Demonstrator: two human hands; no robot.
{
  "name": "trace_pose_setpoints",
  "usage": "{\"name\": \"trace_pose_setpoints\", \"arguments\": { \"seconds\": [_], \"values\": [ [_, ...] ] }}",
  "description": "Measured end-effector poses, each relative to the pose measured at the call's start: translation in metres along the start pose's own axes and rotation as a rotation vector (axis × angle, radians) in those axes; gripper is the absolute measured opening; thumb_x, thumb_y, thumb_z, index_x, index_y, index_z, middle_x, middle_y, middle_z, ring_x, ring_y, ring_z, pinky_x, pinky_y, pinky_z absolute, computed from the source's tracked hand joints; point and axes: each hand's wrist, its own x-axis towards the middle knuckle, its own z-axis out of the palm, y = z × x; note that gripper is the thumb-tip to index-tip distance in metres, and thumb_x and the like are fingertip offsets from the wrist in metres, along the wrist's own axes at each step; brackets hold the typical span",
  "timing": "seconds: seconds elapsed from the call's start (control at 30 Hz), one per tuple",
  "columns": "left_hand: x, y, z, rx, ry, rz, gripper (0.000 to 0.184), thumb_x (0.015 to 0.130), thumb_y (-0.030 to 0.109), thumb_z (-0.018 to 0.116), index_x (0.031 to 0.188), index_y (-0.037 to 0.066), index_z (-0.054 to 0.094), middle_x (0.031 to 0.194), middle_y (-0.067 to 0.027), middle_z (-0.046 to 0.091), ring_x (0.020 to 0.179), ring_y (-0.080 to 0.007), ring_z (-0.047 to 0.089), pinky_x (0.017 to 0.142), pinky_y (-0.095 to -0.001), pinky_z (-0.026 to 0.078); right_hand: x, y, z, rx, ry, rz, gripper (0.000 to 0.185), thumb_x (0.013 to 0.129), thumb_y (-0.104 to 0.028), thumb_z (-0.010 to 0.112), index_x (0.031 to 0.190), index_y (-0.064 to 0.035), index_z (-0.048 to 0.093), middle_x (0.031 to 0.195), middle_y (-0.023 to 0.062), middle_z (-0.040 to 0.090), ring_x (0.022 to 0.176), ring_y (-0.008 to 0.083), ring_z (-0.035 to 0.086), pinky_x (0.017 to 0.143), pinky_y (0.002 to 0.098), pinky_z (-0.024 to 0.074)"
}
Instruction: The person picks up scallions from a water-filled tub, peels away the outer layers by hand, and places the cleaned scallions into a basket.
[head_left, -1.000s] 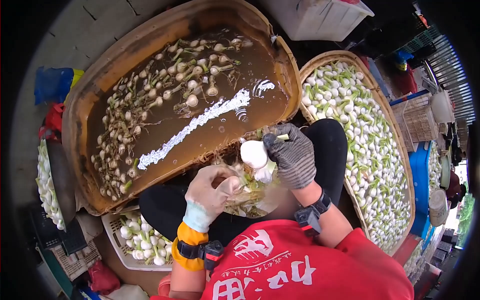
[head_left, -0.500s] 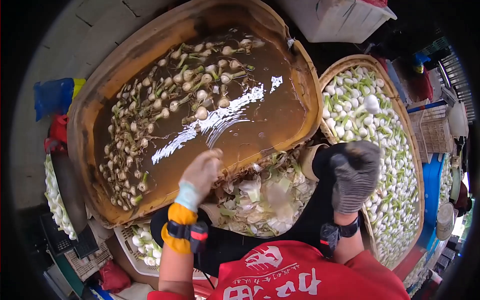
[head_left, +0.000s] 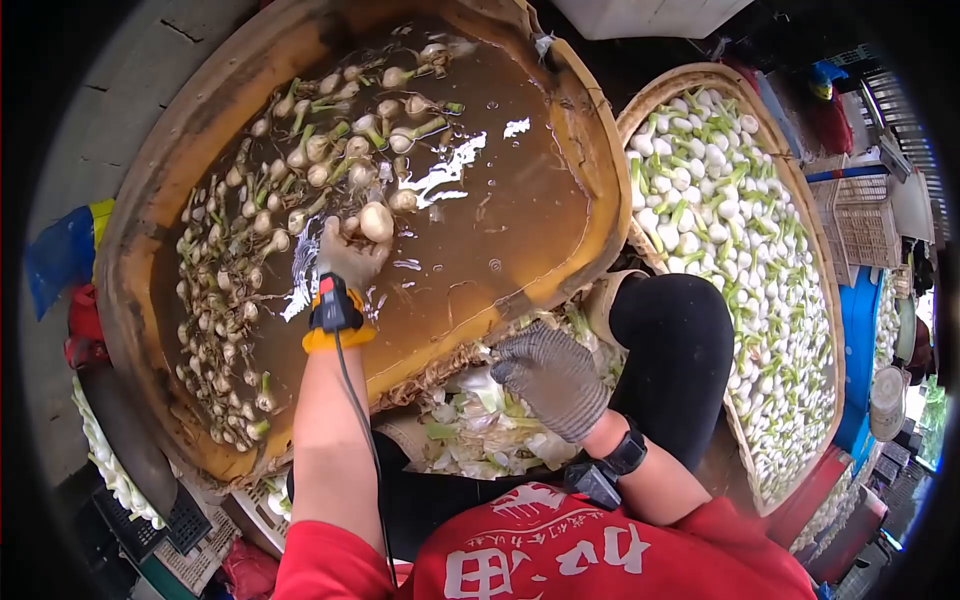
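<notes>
My left hand [head_left: 350, 258], in a pale wet glove, is at the muddy water with its fingers closed around a garlic bulb [head_left: 376, 222]. Other unpeeled garlic bulbs [head_left: 318, 150] with roots and green stems float beside it in the large tan tub [head_left: 590, 140]. My right hand [head_left: 553, 382], in a grey striped glove, hovers over a heap of garlic peelings [head_left: 480, 425] between my knees. Its fingers are curled and pressed together; whatever they may hold is too hidden to make out.
At the right stands a long basket [head_left: 628, 118] full of peeled white garlic [head_left: 745, 290] with green stems. A white bin [head_left: 640, 15] is at the back. Blue tubs [head_left: 858, 350] and a wicker basket [head_left: 862, 222] sit farther right. A grey block wall [head_left: 150, 90] borders the left.
My left hand has reached forward into the tub and closed on a bulb. My right hand has swung left from the basket to above the peelings; the white bulb in mid-air there is gone.
</notes>
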Motion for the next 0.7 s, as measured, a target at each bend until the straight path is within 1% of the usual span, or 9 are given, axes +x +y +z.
{"name": "trace_pose_setpoints", "arguments": {
  "seconds": [0.03, 0.1, 0.17, 0.27, 0.43, 0.5, 0.57, 0.63, 0.7],
  "values": [
    [-0.018, -0.001, 0.003, -0.124, -0.086, -0.018, 0.045, 0.099, 0.049, 0.045, 0.117, 0.01, 0.06, 0.115, -0.0089, 0.064, 0.114, -0.0317, 0.056, 0.095, -0.0559, 0.048, 0.0, 0.0, -0.001, 0.004, 0.003, 0.012, 0.024, 0.083, -0.021, 0.076, 0.098, -0.0053, 0.068, 0.089, 0.0115, 0.066, 0.079, 0.0278, 0.065, 0.073, 0.0359, 0.0526],
    [-0.085, -0.004, 0.005, -0.232, -0.443, -0.081, 0.047, 0.101, 0.041, 0.044, 0.127, 0.002, 0.051, 0.125, -0.0203, 0.057, 0.116, -0.0369, 0.055, 0.096, -0.0532, 0.05, 0.004, -0.006, -0.002, 0.03, 0.024, -0.007, 0.021, 0.084, -0.019, 0.074, 0.098, -0.0056, 0.068, 0.088, 0.0117, 0.066, 0.079, 0.0286, 0.065, 0.073, 0.0364, 0.0522],
    [-0.143, -0.009, -0.001, -0.168, -0.609, -0.073, 0.047, 0.102, 0.041, 0.04, 0.128, 0.003, 0.05, 0.122, -0.0205, 0.06, 0.111, -0.0363, 0.059, 0.091, -0.0483, 0.054, 0.005, -0.014, -0.001, 0.081, 0.065, -0.044, 0.016, 0.084, -0.015, 0.072, 0.097, -0.0063, 0.068, 0.088, 0.0118, 0.066, 0.08, 0.0294, 0.065, 0.073, 0.0373, 0.052],
    [-0.23, -0.028, -0.001, -0.089, -0.543, 0.028, 0.047, 0.103, 0.044, 0.037, 0.13, 0.008, 0.05, 0.113, -0.0183, 0.064, 0.097, -0.0329, 0.066, 0.08, -0.0411, 0.058, 0.003, -0.035, -0.001, 0.026, 0.087, -0.128, 0.016, 0.086, -0.017, 0.069, 0.098, -0.0078, 0.07, 0.092, 0.0111, 0.069, 0.083, 0.0298, 0.066, 0.074, 0.0388, 0.0526],
    [-0.301, -0.061, -0.031, -0.151, -0.58, 0.015, 0.047, 0.102, 0.046, 0.041, 0.129, 0.01, 0.051, 0.116, -0.0123, 0.063, 0.1, -0.0261, 0.064, 0.082, -0.0419, 0.056, -0.009, -0.067, -0.008, -0.04, 0.082, -0.373, 0.022, 0.088, -0.023, 0.064, 0.103, -0.0098, 0.072, 0.095, 0.0105, 0.071, 0.084, 0.0305, 0.067, 0.075, 0.0405, 0.0526],
    [-0.314, -0.071, -0.039, -0.205, -0.581, -0.026, 0.045, 0.102, 0.044, 0.042, 0.128, 0.008, 0.052, 0.117, -0.0114, 0.063, 0.1, -0.0245, 0.063, 0.085, -0.0423, 0.054, -0.02, -0.081, -0.013, 0.008, 0.055, -0.321, 0.021, 0.089, -0.025, 0.062, 0.102, -0.0109, 0.072, 0.093, 0.0111, 0.07, 0.081, 0.0314, 0.066, 0.074, 0.0418, 0.0524],
    [-0.326, -0.077, -0.043, -0.259, -0.673, -0.03, 0.042, 0.103, 0.039, 0.043, 0.128, 0.007, 0.051, 0.117, -0.01, 0.062, 0.101, -0.0223, 0.062, 0.086, -0.0397, 0.053, -0.031, -0.09, -0.019, -0.13, -0.016, -0.252, 0.023, 0.088, -0.027, 0.06, 0.101, -0.0115, 0.072, 0.091, 0.0117, 0.07, 0.079, 0.0322, 0.066, 0.073, 0.0422, 0.0523],
    [-0.344, -0.078, -0.042, -0.024, -0.561, 0.064, 0.041, 0.104, 0.038, 0.043, 0.129, 0.006, 0.051, 0.114, -0.0068, 0.063, 0.098, -0.0188, 0.061, 0.086, -0.0376, 0.052, -0.038, -0.09, -0.018, -0.158, -0.031, -0.231, 0.023, 0.087, -0.03, 0.06, 0.094, -0.0109, 0.07, 0.087, 0.0131, 0.069, 0.078, 0.0326, 0.065, 0.071, 0.0432, 0.0514],
    [-0.354, -0.076, -0.039, -0.001, -0.527, 0.054, 0.043, 0.104, 0.038, 0.043, 0.132, 0.006, 0.049, 0.114, -0.0053, 0.061, 0.093, -0.0161, 0.062, 0.084, -0.0353, 0.053, -0.046, -0.093, -0.018, -0.326, -0.078, -0.275, 0.011, 0.082, -0.018, 0.069, 0.088, -0.0095, 0.069, 0.078, 0.0106, 0.066, 0.07, 0.0327, 0.064, 0.063, 0.0409, 0.0514]
  ]
}}
